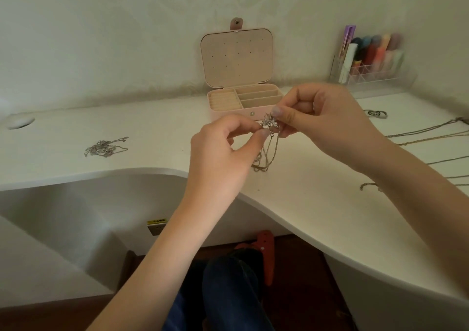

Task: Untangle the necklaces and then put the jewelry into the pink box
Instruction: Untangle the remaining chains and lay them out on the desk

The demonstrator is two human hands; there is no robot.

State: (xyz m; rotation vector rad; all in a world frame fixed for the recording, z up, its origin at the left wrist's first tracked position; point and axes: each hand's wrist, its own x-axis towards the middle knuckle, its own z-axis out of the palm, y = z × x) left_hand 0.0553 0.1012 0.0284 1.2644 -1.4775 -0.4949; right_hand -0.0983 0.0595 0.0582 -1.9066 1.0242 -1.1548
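Nearest the camera are a dark-blue trouser leg [228, 292] and, beside it on the floor, something red [266, 252] that is partly hidden under the desk. Above them two bare forearms reach up and away over the curved near edge of the white desk [317, 204].

The left hand [218, 153] has its thumb and forefinger pinched together on the left side of a small silver flower-shaped pendant [269, 122], its other fingers curled in loosely. The right hand [327, 120] pinches the same pendant from the right, thumb and forefinger closed on it (the thumbnail faces the camera). The pendant is held above the desk, in front of the pink box. From it a thin chain [266, 153] hangs in several loops down toward the desktop; whether the lowest loop touches the surface I cannot tell.

The pink box [243, 102] stands at the far side of the desk against the wall, its lid upright and open, with ring rolls in the left compartment and long slots on the right.

A heap of silver chain [106, 146] lies well apart at the left. More chains [426, 138] stretch across the right end of the desk, with a small silver piece [377, 113] farther back. A clear organiser [373, 59] of coloured tubes sits far right.
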